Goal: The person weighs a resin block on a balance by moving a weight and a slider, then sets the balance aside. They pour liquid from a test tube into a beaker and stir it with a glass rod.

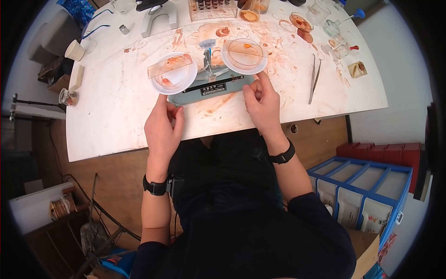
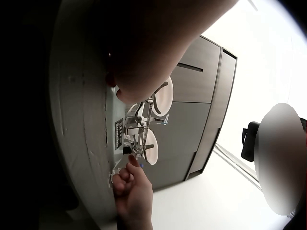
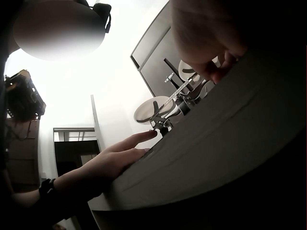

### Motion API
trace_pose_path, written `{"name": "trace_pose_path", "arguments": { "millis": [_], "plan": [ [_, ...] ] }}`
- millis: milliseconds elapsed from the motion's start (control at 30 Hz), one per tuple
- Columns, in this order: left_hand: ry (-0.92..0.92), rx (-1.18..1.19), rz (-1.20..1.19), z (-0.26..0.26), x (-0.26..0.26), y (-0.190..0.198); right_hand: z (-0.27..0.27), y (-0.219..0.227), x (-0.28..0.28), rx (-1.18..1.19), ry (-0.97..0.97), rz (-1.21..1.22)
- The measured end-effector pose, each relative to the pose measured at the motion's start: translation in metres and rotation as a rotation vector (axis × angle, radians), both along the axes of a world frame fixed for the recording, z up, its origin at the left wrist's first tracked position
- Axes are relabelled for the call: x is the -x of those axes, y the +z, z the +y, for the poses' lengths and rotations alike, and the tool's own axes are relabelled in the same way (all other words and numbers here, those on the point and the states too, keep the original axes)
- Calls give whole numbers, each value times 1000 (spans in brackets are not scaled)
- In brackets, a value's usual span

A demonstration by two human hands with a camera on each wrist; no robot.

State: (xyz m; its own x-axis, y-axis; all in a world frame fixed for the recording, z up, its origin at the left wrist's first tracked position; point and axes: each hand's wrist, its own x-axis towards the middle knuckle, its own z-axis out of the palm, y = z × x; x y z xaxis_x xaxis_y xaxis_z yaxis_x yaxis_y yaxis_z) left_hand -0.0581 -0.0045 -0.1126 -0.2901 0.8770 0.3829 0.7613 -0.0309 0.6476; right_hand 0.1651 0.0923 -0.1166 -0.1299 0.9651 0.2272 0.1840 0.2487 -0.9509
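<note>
A pale green two-pan balance [image 1: 202, 96] stands near the table's front edge. On its left pan [image 1: 179, 84] lies a reddish-smeared clear slide [image 1: 169, 66]; a similar clear piece with an orange spot lies across the right pan [image 1: 245, 67]. My left hand [image 1: 163, 125] reaches to the balance's left end, its index finger stretched under that pan; in the right wrist view the fingertip meets a dark knob there. My right hand [image 1: 264, 107] is at the other end, index finger extended below the right pan and other fingers bent. Whether that fingertip touches is unclear.
Metal tweezers [image 1: 314, 79] lie to the right. Behind the balance stand a rack of tubes [image 1: 213, 11], flasks [image 1: 249, 15] and a microscope stand [image 1: 160, 21]. A glass jar [image 1: 68, 97] sits at the left edge. Reddish stains mark the white tabletop [image 1: 111, 111].
</note>
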Motion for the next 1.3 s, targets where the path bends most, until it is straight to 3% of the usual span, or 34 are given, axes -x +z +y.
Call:
{"name": "trace_pose_path", "arguments": {
  "millis": [367, 1300],
  "plan": [
    [10, -85, -30, -1, 2, -11, 0, -3, 1, 14, -41, 53],
    [10, 13, -47, -1, 3, -4, -1, -5, -2, 0, -59, 78]
  ]
}}
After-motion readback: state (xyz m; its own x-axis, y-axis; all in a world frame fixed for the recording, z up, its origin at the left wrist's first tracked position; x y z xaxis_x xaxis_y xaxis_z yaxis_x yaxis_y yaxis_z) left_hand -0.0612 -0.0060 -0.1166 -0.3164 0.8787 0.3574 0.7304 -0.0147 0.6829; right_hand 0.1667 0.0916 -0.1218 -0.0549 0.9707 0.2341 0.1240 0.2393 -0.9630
